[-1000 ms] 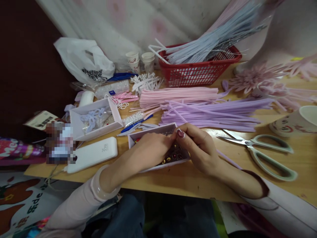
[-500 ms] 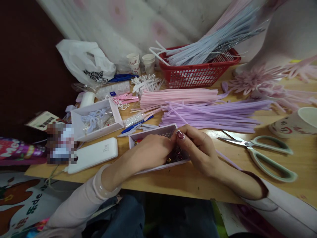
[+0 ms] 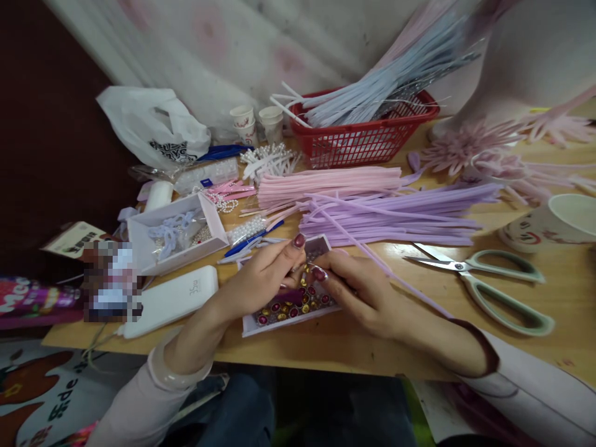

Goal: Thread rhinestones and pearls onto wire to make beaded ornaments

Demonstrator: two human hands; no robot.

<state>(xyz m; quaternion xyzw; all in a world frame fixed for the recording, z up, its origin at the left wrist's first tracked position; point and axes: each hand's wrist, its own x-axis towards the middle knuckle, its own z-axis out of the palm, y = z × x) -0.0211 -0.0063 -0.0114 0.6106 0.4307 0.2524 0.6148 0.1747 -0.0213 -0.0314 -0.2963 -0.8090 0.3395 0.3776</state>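
Both pinched closed, left hand [image 3: 258,273], right hand [image 3: 367,292], over gems [image 3: 293,312], contents unclear

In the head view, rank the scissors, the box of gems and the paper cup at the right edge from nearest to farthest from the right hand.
From the right hand:
1. Box of gems: under its fingertips, extending to its left.
2. Scissors: lying open to its right.
3. Paper cup: farther right, past the scissors.
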